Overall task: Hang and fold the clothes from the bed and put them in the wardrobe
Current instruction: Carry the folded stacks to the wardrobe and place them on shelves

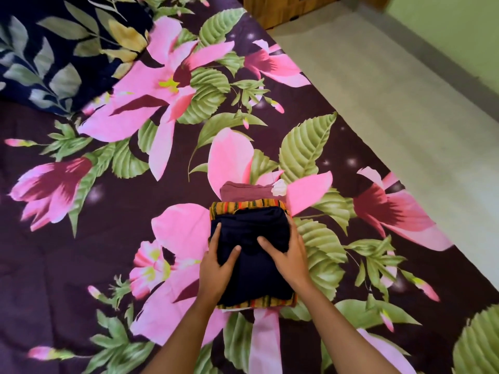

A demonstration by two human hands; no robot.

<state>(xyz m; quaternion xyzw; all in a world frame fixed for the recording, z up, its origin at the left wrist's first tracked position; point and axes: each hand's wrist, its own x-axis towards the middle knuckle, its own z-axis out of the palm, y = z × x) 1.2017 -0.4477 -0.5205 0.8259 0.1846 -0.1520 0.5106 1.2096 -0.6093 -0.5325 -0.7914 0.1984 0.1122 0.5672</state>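
Floral bedspread fills most of the frame, w/ a navy leaf-print cloth bunched at upper left. Lower centre: left hand clamps the left edge of the folded stack, thumb on top, fingers down the side; whether they reach under the bottom layer can't be told. That folded stack sits on the bed, not yet put away: navy garment on top, striped garment under it showing at near & far edges, maroon garment poking out beyond toward frame top w/ a white scrap at its right corner. Right hand mirrors the left on the right edge, thumb across the top, fingers wrapped round the side. Further right, grey floor; wooden furniture at top centre-right, poss. where the clothes go, but too little shows to tell. Risks, as I judge: maroon garment isn't squarely under the others, so if the grip only takes the top 2 layers it gets left behind or slides out on the lift. Squeezing from the sides could buckle the folded stack & undo folds. Tilt during a carry over the floor = loose layers slipping off.
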